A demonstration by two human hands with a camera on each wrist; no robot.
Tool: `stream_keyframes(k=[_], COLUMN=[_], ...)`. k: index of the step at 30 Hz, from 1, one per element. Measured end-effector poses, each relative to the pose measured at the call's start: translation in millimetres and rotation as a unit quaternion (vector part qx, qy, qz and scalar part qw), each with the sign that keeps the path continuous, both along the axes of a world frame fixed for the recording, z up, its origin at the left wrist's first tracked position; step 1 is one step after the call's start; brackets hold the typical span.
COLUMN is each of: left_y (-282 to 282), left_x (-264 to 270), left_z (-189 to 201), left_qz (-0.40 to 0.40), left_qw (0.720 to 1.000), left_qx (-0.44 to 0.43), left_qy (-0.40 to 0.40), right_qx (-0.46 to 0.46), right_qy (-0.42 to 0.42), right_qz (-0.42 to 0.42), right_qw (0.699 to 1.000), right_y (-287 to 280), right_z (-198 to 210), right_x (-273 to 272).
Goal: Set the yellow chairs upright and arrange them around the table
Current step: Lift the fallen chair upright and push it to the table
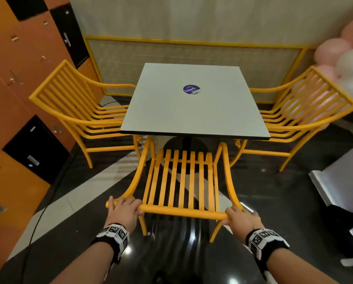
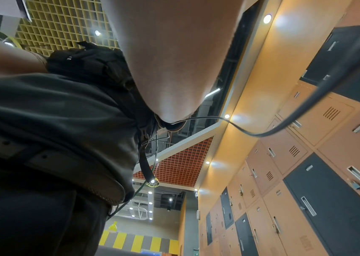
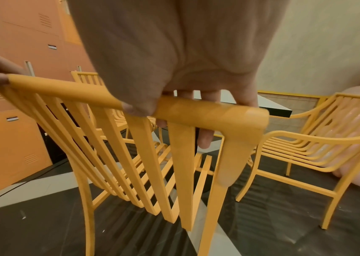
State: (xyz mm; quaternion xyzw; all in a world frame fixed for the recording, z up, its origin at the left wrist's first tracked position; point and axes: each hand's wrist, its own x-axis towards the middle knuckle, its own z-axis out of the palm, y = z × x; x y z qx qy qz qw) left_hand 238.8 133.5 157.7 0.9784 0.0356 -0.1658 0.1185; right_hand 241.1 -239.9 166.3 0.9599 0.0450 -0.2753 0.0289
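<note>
Three yellow chairs are seen upright at the table [image 1: 161, 107]: a left chair [image 1: 69, 103] and a right chair [image 1: 315, 107] are set facing it from the sides, their fronts tucked close to its edges, and the near chair [image 1: 181, 177] is placed at the near edge with its seat pointed toward the black pedestal base.

The top rail [image 1: 183, 211] of the near chair's slatted back is gripped at both ends. The left hand [image 1: 124, 212] is wrapped over the rail's left end; the right hand [image 1: 242, 219] is closed on the right end, with fingers [image 3: 205, 140] curled down behind the rail and the thumb laid across the front. Nothing of the grip is shown by the left wrist view, which is aimed away at the lockers [image 2: 306, 173] and the person's torso.

The step in hand is judged to be the final placement of the third chair: it is already standing, and only its distance from the table seems left to settle. A straight, even push on both ends of the rail would be called for, so that the armrests slide in square under the tabletop and the front legs are kept clear of the side chairs' legs, which stand near.
</note>
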Motion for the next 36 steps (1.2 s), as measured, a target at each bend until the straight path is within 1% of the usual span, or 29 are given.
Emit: stream_keyframes(k=[5, 8, 11, 14, 21, 25, 29, 31, 32, 34, 36], left_y=[-24, -36, -47, -55, -58, -55, -42, -37, -37, -40, -45], left_x=[41, 68, 94, 119, 160, 172, 187, 191, 190, 184, 171], left_z=[9, 15, 16, 18, 20, 21, 10, 1, 3, 6, 10], left_qz=[0.012, 0.010, 0.045, 0.070, 0.059, 0.051, 0.060, 0.059, 0.059, 0.046, 0.015], left_qw=[0.999, 0.999, 0.996, 0.993, 0.991, 0.988, 0.977, 0.975, 0.974, 0.980, 0.992], left_qx=[-0.028, -0.023, -0.022, -0.022, -0.004, -0.017, -0.083, -0.092, -0.097, -0.083, -0.030], left_qy=[0.017, 0.047, 0.080, 0.096, 0.119, 0.148, 0.189, 0.196, 0.197, 0.174, 0.123], right_qx=[-0.013, -0.026, -0.041, -0.047, -0.044, -0.035, -0.029, -0.026, -0.023, -0.021, -0.016], right_qy=[-0.020, -0.027, -0.035, -0.038, -0.041, -0.014, -0.012, -0.006, -0.002, -0.007, -0.028], right_qz=[-0.030, -0.056, -0.077, -0.097, -0.098, -0.100, -0.105, -0.106, -0.106, -0.100, -0.091], right_qw=[0.999, 0.998, 0.996, 0.993, 0.993, 0.994, 0.994, 0.994, 0.994, 0.995, 0.995], right_y=[-15, -23, -27, -27, -31, -35, -37, -37, -39, -44, -51], right_z=[3, 3, 6, 7, 11, 12, 12, 12, 12, 11, 12], right_x=[39, 63, 87, 110, 154, 160, 160, 159, 159, 157, 153])
